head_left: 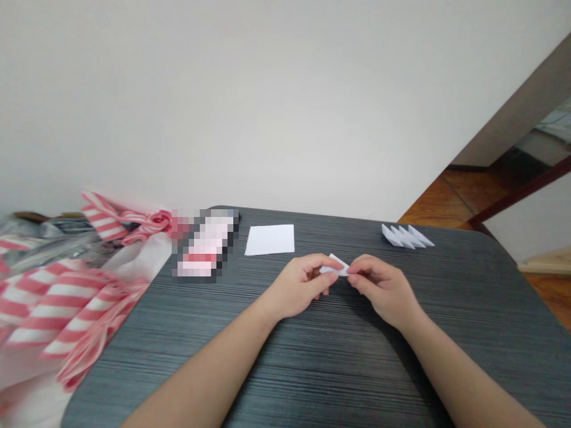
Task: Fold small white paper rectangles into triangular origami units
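Between my hands, just above the table, is a small folded piece of white paper (339, 260). My left hand (300, 284) pinches its left part between thumb and fingers. The thumb and index finger of my right hand (382, 288) close on its right end. The fingers cover much of the paper, so its full shape is hidden. Beyond my left hand lies a flat stack of white paper sheets (270, 239). Several folded white paper pieces (407, 236) rest in an overlapping row, farther back and to the right.
The dark wood-grain table (285, 368) has rounded corners and meets a pale wall (285, 101) at the back. A pixelated phone-like object (207, 244) lies at the left. Red-and-white striped cloth (66, 303) is heaped beside the table's left edge. Wooden floor (482, 190) shows at right.
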`<action>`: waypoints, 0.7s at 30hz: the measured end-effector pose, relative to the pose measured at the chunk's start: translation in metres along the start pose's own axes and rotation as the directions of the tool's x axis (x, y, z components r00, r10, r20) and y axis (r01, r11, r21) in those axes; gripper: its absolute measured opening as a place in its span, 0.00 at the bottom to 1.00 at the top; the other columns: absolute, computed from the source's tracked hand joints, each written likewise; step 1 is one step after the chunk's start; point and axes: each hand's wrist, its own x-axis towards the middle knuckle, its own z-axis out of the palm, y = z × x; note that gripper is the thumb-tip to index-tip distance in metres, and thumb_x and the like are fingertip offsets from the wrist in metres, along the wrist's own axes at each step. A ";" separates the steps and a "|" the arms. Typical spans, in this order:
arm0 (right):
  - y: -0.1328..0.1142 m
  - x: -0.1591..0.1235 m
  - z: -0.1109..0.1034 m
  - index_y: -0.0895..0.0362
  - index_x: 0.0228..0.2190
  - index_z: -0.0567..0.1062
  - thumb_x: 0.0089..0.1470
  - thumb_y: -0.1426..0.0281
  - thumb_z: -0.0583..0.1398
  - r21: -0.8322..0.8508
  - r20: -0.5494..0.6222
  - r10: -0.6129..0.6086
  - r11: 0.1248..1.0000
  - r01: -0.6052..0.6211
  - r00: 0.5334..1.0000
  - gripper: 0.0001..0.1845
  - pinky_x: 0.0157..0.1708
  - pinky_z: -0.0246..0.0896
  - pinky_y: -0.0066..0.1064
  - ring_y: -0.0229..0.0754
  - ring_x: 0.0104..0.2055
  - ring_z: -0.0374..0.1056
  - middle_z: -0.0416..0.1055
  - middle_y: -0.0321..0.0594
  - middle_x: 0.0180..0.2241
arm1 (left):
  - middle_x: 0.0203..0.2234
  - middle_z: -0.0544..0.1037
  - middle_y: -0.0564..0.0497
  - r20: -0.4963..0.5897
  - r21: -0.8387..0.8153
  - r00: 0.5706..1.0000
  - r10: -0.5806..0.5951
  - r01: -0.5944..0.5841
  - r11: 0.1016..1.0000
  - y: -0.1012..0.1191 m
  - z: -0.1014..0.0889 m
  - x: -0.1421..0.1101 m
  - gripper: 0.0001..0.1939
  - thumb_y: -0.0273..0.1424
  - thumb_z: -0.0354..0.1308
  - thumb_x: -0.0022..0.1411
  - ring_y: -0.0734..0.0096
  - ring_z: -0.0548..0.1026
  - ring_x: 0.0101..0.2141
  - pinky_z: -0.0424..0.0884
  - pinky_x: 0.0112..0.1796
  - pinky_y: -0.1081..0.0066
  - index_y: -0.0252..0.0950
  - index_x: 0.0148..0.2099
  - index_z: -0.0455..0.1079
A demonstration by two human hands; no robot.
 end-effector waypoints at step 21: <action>-0.004 0.001 0.002 0.55 0.26 0.73 0.58 0.64 0.61 -0.046 0.008 0.248 0.968 -0.248 0.969 0.11 0.25 0.65 0.27 0.36 0.20 0.69 0.74 0.34 0.21 | 0.25 0.72 0.55 0.010 -0.019 1.000 0.019 -0.019 1.000 -0.011 0.003 0.000 0.13 0.34 0.60 0.62 0.78 0.69 0.22 0.65 0.24 0.76 0.34 0.47 0.66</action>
